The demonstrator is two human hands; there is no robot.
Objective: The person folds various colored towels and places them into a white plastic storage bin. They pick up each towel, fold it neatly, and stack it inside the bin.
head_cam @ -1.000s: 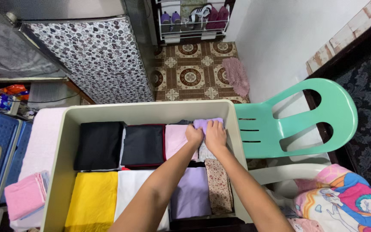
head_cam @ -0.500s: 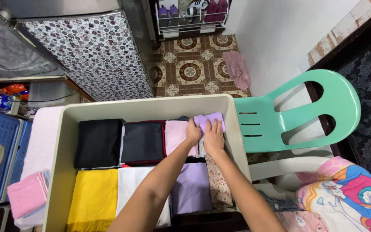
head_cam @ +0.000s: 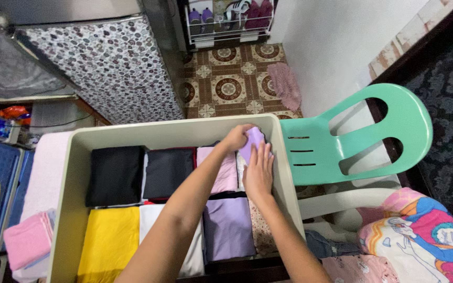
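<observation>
Arms: we see both forearms rising from the bottom edge over the beige bin (head_cam: 72,157); they meet at its far right corner.
Near row: along the bin's near side lie folded cloths side by side; a yellow cloth (head_cam: 108,242) at left, a white cloth (head_cam: 155,222) next to it, a lilac cloth (head_cam: 228,228) right of that, and a floral cloth (head_cam: 260,233) against the right wall.
Right hand: our right hand (head_cam: 258,172) lies flat, fingers spread narrow and straight; its fingertips press on the purple cloth (head_cam: 253,141), its palm over the cloths below.
Left hand: our left hand (head_cam: 235,138) curls round the purple cloth's left and far edge, fingers closed on it.
Purple cloth: small and folded; it sits in the far right corner of the bin, between the two hands, just beside the right wall.
Far row: a pink cloth (head_cam: 220,166) touches the purple one on the left; then a dark cloth (head_cam: 166,172) with a red edge; then a black cloth (head_cam: 115,174) at far left.
Beside the bin: a pink stack (head_cam: 26,240) lies at lower left; a green chair (head_cam: 352,139) stands right of the bin.
Beyond: patterned tile floor (head_cam: 226,89); a shoe rack (head_cam: 230,21) at the far end.
</observation>
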